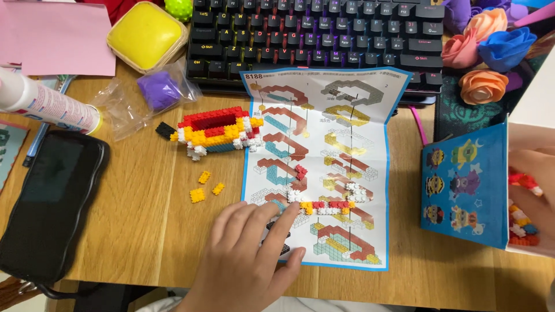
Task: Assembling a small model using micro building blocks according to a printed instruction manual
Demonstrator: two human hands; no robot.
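Brick strip (pixel 325 206), a short row of red, yellow and white micro bricks, lies on the instruction sheet (pixel 324 115) at about 6 o'clock of the scene, just over the drawing of the same step, probably so it can be compared with the picture. The left hand (pixel 248 254) rests flat beside it with fingers spread and holds nothing; one fingertip touches the strip's left end and the palm presses the sheet down, so the paper stays flat.

At 3 o'clock the right hand (pixel 532 196) is inside the open blue box (pixel 462 185), among loose coloured bricks (pixel 523 225); whether it pinches one I cannot tell.

Toward 9 o'clock, three loose yellow bricks (pixel 205 186) wait on the wooden desk (pixel 144 231), near the half-built red and yellow model (pixel 217 132). A black phone (pixel 49 202) lies further left.

Farther, at 11 o'clock, are a plastic bag with a purple lump (pixel 157 91) and a yellow cushion-shaped case (pixel 145 34). At 12 o'clock is the black keyboard (pixel 315 34), pushed back for working room, and at 1 o'clock foam roses (pixel 485 52).
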